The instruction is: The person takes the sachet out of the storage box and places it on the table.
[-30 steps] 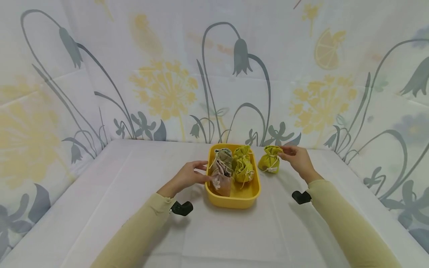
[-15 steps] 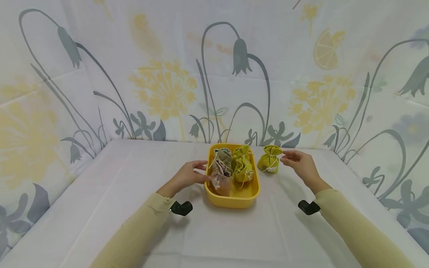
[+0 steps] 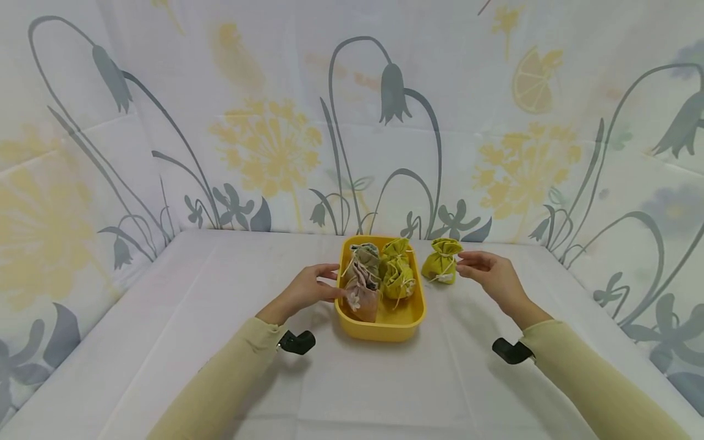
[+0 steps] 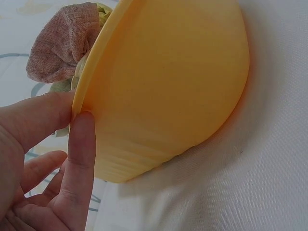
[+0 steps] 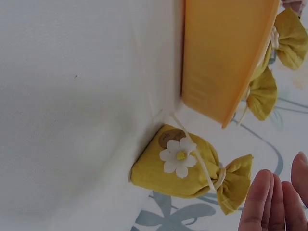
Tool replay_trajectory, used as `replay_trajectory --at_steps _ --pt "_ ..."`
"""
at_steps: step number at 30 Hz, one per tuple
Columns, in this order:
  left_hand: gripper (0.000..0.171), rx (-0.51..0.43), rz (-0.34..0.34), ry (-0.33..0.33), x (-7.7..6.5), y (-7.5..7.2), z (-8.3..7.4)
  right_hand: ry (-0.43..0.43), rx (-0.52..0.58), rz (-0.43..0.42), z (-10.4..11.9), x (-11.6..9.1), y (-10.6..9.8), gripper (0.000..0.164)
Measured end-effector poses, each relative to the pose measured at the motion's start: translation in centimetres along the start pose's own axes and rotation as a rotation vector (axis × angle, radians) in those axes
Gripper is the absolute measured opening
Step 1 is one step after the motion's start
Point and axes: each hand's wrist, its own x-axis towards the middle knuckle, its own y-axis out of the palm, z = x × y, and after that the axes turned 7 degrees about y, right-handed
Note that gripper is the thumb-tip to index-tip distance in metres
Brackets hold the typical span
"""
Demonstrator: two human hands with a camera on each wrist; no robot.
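My left hand (image 3: 305, 288) pinches the rim of a yellow plastic tub (image 3: 379, 333); in the left wrist view, one fingertip lies on the outside of the wall (image 4: 168, 86). Inside the tub are a grey-green drawstring pouch (image 3: 367, 253), a pinkish-brown one (image 3: 364, 299) and two yellow-green ones (image 3: 398, 281). Another yellow-green drawstring pouch (image 3: 441, 263) stands on the table, just right of the tub. It has a white flower (image 5: 178, 156) on its front. My right hand (image 3: 489, 275) is beside this pouch's gathered top, fingers fairly straight and holding nothing.
A white cloth (image 3: 379, 391) covers the table. Behind it hangs a flower-printed curtain (image 3: 297, 140), which also runs down both sides. A black wrist camera (image 3: 297, 342) sits under each sleeve cuff.
My right hand has let go of the yellow-green pouch's top and drawn back a little to the right and nearer. The left hand and the tub have stayed put.
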Motion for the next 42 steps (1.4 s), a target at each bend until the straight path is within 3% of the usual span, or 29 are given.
replay_trajectory --at_steps 19,31,42 --pt "0.071 0.008 0.003 -0.016 0.1 -0.1 0.1 -0.055 0.033 0.060 2.1 -0.8 1.8 0.051" --pt "0.071 0.007 0.001 -0.016 0.0 -0.2 0.1 -0.094 0.078 0.106 3.1 -0.7 3.5 0.042" --pt "0.069 0.004 0.004 -0.003 0.0 -0.2 0.0 -0.072 0.052 0.163 3.8 -0.2 4.9 0.046"
